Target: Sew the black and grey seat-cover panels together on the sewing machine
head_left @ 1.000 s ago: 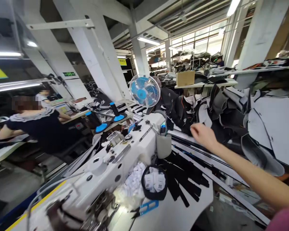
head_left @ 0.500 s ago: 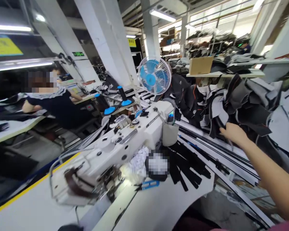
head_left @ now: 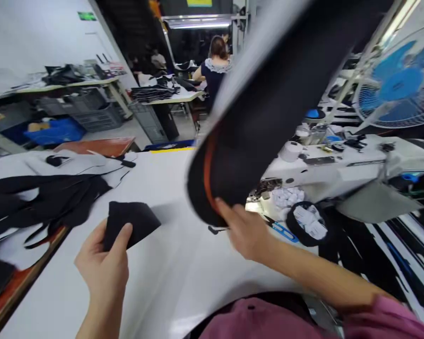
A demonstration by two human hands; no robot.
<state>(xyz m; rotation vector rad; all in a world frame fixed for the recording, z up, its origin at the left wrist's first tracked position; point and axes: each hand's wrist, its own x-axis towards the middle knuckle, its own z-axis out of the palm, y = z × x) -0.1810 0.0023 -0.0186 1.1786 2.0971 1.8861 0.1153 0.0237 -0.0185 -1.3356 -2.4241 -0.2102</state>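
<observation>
Between the thumb and fingers of my left hand (head_left: 108,256) is a small black fabric piece (head_left: 132,221), held just above the white table (head_left: 166,278). My right hand (head_left: 245,230) grips the lower end of a long dark fabric panel (head_left: 257,127) with an orange stripe and a pale back side. The panel rises up and to the right, blurred by motion, and hides part of the white sewing machine (head_left: 360,165). Right of my right hand, blue thread snips (head_left: 284,231) lie by a black round container (head_left: 300,235) of white scraps.
Black and white fabric pieces (head_left: 49,197) lie at the table's left. A blue fan (head_left: 401,84) stands at the right, above a grey pouch (head_left: 381,202). Black strips (head_left: 356,254) lie at lower right. A co-worker (head_left: 215,70) sits at a farther table.
The view has swung left. My right hand has come from the fabric pile to above the table, now with the long panel. My left hand has come into view holding a black piece.
</observation>
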